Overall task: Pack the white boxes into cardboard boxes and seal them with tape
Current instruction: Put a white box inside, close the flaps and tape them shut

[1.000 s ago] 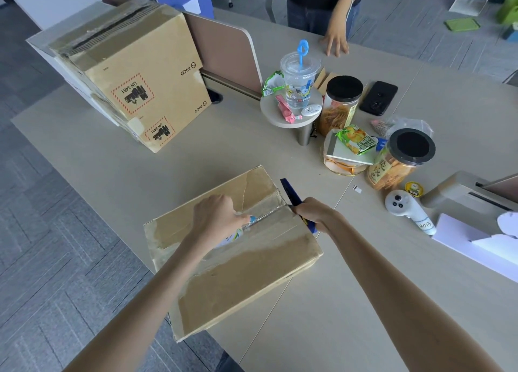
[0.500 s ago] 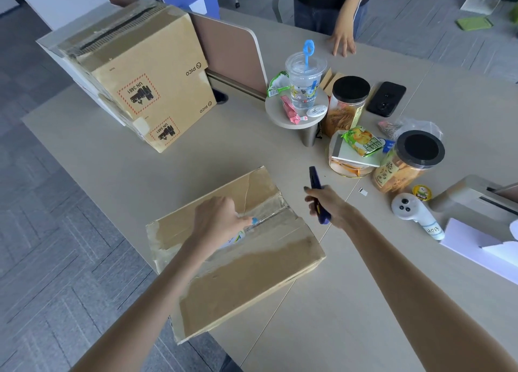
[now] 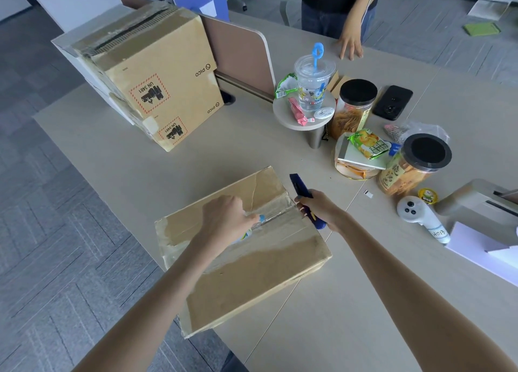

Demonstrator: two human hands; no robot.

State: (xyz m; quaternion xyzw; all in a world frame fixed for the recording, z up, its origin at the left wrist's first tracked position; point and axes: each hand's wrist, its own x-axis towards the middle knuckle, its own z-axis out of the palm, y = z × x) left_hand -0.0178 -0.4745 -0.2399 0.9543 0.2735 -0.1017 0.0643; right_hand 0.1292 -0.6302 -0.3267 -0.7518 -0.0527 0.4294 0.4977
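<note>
The cardboard box (image 3: 252, 273) lies flaps-closed at the near edge of the tabletop (image 3: 364, 301), its near corner hanging over the floor. A strip of clear tape (image 3: 277, 214) runs along its top seam. The left hand (image 3: 224, 220) rests on the lid with fingers curled round what looks like the tape roll (image 3: 253, 226), which is mostly hidden under the palm. The right hand (image 3: 319, 212) grips a dark blue knife (image 3: 301, 189) at the box's right edge, where the tape ends. The main risk is the cut. If the tape goes slack, the blade may drag instead of slicing, wrinkle the strip or lift it off the cardboard. A slip along the seam would send the blade toward the left fingers. Pressing hard on the overhanging box could also tip it off the edge. Two stacked cartons (image 3: 157, 72) stand well apart at the far left. To the right are snack jars (image 3: 414, 164), a plastic cup (image 3: 312, 83), a phone (image 3: 392, 102) and a white controller (image 3: 420, 217). The controller lies nearest the right elbow's path. Another person's hand (image 3: 350, 45) rests on the far side. Nothing lies between the knife and the tape.
</note>
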